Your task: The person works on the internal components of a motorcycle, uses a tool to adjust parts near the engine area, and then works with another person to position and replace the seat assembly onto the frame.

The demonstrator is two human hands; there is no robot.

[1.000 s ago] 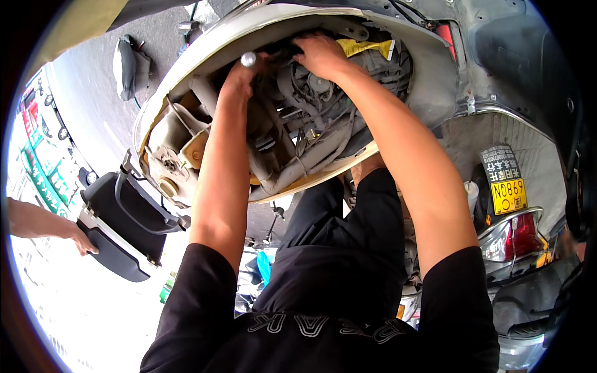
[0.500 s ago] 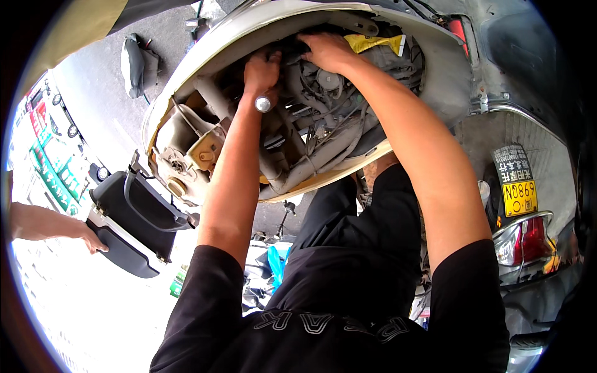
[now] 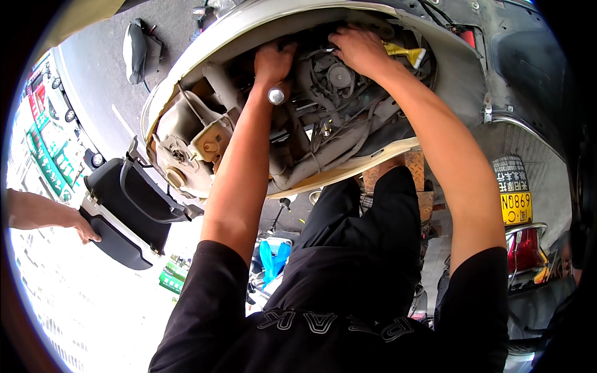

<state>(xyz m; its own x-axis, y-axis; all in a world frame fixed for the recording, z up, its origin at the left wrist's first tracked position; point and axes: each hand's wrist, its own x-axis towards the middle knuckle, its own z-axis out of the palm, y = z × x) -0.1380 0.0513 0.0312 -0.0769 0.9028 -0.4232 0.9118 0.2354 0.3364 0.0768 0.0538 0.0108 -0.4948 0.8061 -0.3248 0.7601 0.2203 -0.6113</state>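
Observation:
My left hand [image 3: 274,63], with a round-faced watch [image 3: 276,96] on the wrist, reaches into the exposed engine bay of a pale scooter body [image 3: 463,93]. Its fingers curl at the far side of the bay, their tips in shadow. My right hand [image 3: 359,48] bends over the far edge of the engine [image 3: 339,78], beside a round cover and hoses. Its fingers are closed, but what they grip is hidden. Just right of that hand lies a yellow, flared thing [image 3: 411,55], partly covered. Below my left forearm sits a tan plastic tank [image 3: 210,144].
At the left, another person's hand [image 3: 87,230] touches a black seat-like part [image 3: 130,196] with a curved bar. A grey-black scooter part [image 3: 135,53] lies on the pavement. To the right are a yellow number plate [image 3: 517,208] and red tail light [image 3: 525,248].
Both hands have shifted slightly right and a little farther in the picture, as the view moved. More of the yellow thing is covered by my right hand.

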